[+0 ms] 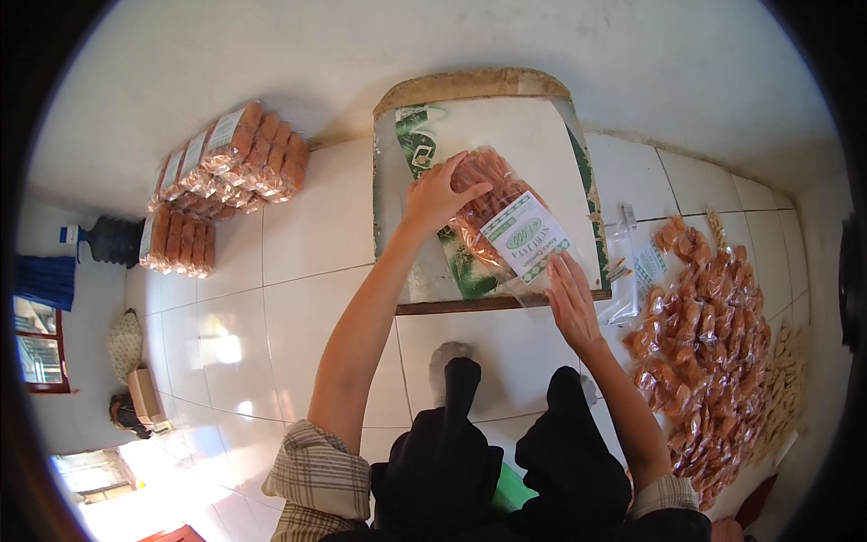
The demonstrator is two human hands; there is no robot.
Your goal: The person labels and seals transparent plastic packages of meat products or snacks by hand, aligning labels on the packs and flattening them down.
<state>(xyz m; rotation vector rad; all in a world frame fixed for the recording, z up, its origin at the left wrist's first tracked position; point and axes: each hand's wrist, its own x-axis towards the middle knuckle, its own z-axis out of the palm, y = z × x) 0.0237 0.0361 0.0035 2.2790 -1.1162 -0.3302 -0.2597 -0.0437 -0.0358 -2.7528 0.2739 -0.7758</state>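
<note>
A clear plastic bag [488, 230] of reddish-brown pieces lies slanted on a low table [528, 122] with a worn white and green top. A white and green printed label [526, 237] covers its lower right part. My left hand [440, 197] is closed around the bag's upper left side, its thumb across the top and its other fingers along the edge. Flat against the label end and the loose plastic there is my right hand [571, 300], with its fingers stretched out.
Packed bags [239, 154] are stacked on the tiled floor against the wall at left. Many small wrapped brown packets [700, 352] are heaped at right. Clear plastic bags [621, 271] and loose labels [648, 265] lie beside the table's right edge. A dark water jug [113, 242] lies far left.
</note>
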